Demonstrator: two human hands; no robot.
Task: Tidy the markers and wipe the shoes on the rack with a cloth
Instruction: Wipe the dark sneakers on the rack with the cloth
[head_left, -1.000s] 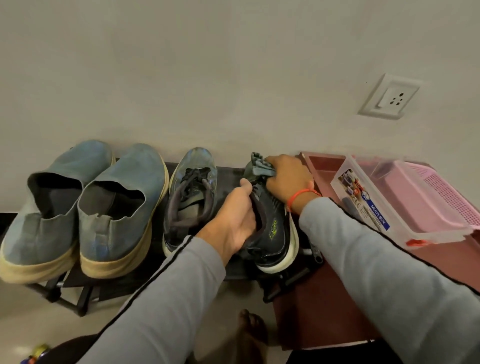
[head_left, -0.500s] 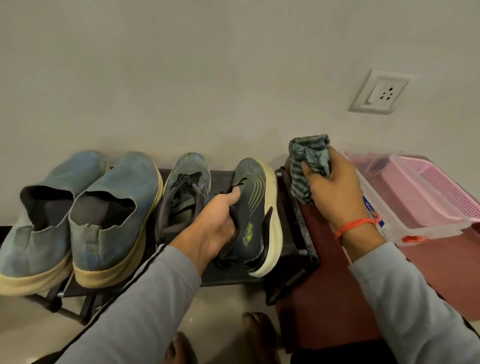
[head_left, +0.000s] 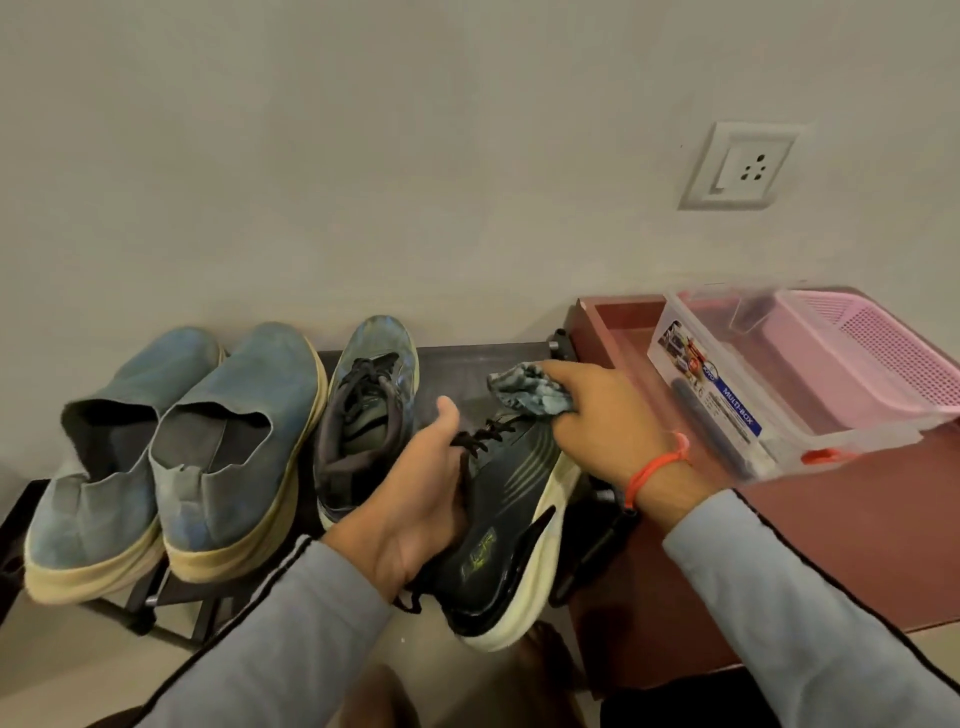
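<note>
My left hand (head_left: 415, 499) grips the black sneaker (head_left: 511, 525) at its collar, hiding the opening; it is tilted over the rack (head_left: 462, 374). My right hand (head_left: 608, 426) pinches the crumpled grey cloth (head_left: 524, 389) against its smooth toe.

my left hand (head_left: 415, 499) palm up, fingers curled round the black sneaker (head_left: 509, 535), thumb raised, my right hand (head_left: 608, 426) knuckles up, pinching the cloth (head_left: 524, 392) at the toe, both grey sleeves reaching forward
</note>
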